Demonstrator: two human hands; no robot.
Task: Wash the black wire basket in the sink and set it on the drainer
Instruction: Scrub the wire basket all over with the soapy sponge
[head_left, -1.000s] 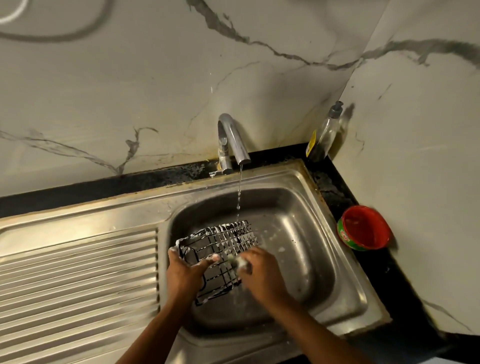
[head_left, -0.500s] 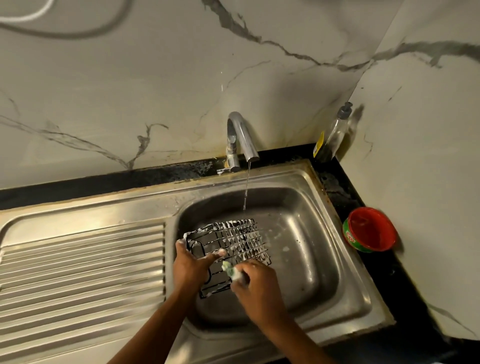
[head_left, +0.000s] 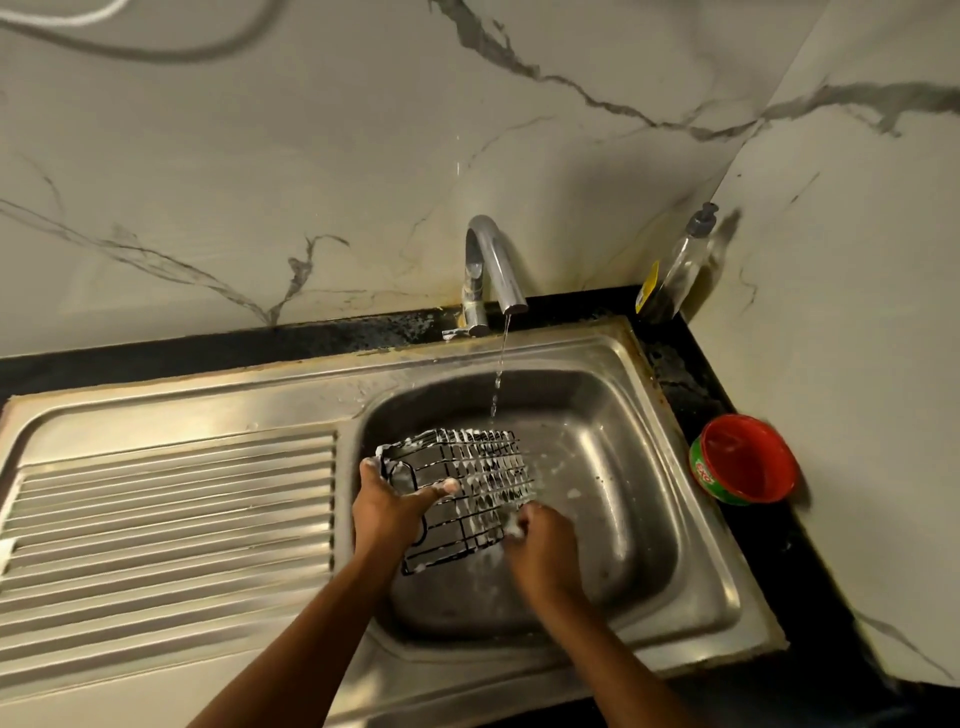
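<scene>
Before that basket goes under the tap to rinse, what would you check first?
1. Left hand grip on black wire basket: ok.
2. Foam off the wires: not ok, suds all over.
3. Chrome tap running: ok, thin stream.
4. Stream hitting basket: cannot tell.
5. Right hand rid of foamy scrubber: not ok, held against basket.
6. Room on ribbed steel drainer: ok.

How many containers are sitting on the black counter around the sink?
2: a clear bottle in the back corner right of the tap, and a red tub right of the sink. More may lie out of frame.
</scene>
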